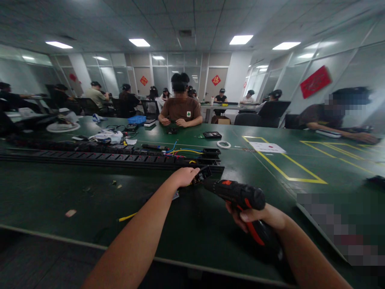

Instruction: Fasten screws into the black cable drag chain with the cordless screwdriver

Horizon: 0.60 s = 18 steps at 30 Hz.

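Observation:
My right hand (269,216) is wrapped round the grip of a black and orange cordless drill (237,193). The drill's nose points left, close to a small black plastic housing (205,172). My left hand (185,176) pinches that housing above the green table, just in front of the end of a long black socket strip (120,159). Dark blur hides the drill's tip, so I cannot tell whether it touches the housing. A yellow wire (128,217) shows beside my left forearm, partly covered by it.
Blue and yellow wires (186,151) lie over the strips. Behind them are a white plastic bag (110,136), a blue basket (136,120) and a white ring (223,144). A paper sheet (267,147) lies by yellow tape. A person (180,108) sits opposite.

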Tool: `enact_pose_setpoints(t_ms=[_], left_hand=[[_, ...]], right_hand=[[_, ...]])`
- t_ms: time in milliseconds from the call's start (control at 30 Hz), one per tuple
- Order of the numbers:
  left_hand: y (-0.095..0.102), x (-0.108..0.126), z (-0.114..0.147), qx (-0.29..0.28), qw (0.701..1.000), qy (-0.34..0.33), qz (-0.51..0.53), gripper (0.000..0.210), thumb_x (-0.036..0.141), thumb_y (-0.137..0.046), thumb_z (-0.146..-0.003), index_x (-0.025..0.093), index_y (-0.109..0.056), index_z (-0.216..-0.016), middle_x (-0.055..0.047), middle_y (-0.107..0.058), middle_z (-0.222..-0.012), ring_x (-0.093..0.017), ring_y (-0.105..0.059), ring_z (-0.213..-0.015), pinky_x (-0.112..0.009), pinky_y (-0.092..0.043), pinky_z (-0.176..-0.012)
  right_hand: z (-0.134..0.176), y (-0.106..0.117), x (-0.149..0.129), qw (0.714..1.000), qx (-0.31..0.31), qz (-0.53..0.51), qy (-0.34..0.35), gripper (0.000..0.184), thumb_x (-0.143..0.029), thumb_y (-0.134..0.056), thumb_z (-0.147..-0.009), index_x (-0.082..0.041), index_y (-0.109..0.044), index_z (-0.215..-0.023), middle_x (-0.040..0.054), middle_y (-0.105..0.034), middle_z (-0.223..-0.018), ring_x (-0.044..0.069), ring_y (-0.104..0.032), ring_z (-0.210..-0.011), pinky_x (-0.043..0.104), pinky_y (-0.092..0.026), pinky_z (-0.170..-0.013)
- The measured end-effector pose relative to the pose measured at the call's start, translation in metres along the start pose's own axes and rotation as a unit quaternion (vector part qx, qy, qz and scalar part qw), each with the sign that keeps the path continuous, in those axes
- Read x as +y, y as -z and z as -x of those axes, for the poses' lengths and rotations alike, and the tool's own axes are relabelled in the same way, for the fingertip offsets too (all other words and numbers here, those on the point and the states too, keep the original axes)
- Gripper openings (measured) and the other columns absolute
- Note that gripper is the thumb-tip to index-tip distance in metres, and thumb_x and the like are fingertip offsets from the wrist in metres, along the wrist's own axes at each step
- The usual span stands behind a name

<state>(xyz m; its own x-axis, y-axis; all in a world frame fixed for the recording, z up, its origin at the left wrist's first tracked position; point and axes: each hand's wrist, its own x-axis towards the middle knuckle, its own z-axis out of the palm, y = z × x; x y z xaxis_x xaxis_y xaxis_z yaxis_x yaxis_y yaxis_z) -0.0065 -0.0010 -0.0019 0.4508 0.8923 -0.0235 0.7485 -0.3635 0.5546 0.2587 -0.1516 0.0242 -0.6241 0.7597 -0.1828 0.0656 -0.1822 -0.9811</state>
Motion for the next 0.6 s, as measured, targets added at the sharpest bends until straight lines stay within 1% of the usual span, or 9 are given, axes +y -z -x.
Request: enact_pose_setpoints(t_ms=[200, 433, 600], left_hand=[[-0.0006, -0.0009, -0.0008, 0.000, 1.000, 0.000, 0.004, 0.066, 0.064, -0.025, -0.099, 0.020, -0.073, -0.110, -0.011, -0.071, -0.125, -0.029, -0.064, -0.117, -0.033, -0.046, -0.097], [-0.0001, 0.0009, -0.0001, -0.002, 1.000, 0.004, 0.002, 0.066, 0.064, -0.025, -0.099, 0.020, -0.073, -0.110, -0.011, -0.071, -0.124, -0.028, -0.065, -0.116, -0.032, -0.046, -0.096], [0.0021, 0.0033, 0.0026, -0.003, 1.000, 0.011, 0.005, 0.066, 0.063, -0.025, -0.100, 0.020, -0.073, -0.110, -0.011, -0.072, -0.123, -0.028, -0.065, -0.115, -0.033, -0.046, -0.096]], right_hand=[[0.0006, -0.0007, 0.0003, 1.000, -0.002, -0.001, 0.000, 0.047, -0.042, -0.083, -0.068, -0.012, -0.064, -0.100, 0.0011, -0.067, -0.065, 0.013, -0.058, -0.054, 0.023, -0.044, -0.053], [0.0009, 0.0040, 0.0029, 1.000, 0.009, 0.000, -0.013, 0.046, -0.040, -0.085, -0.066, -0.012, -0.065, -0.096, 0.0023, -0.067, -0.066, 0.013, -0.059, -0.055, 0.022, -0.045, -0.052], [0.0009, 0.0057, 0.0042, 1.000, 0.022, 0.001, -0.022, 0.048, -0.041, -0.086, -0.063, -0.012, -0.066, -0.095, 0.0022, -0.067, -0.065, 0.013, -0.059, -0.055, 0.022, -0.046, -0.052]])
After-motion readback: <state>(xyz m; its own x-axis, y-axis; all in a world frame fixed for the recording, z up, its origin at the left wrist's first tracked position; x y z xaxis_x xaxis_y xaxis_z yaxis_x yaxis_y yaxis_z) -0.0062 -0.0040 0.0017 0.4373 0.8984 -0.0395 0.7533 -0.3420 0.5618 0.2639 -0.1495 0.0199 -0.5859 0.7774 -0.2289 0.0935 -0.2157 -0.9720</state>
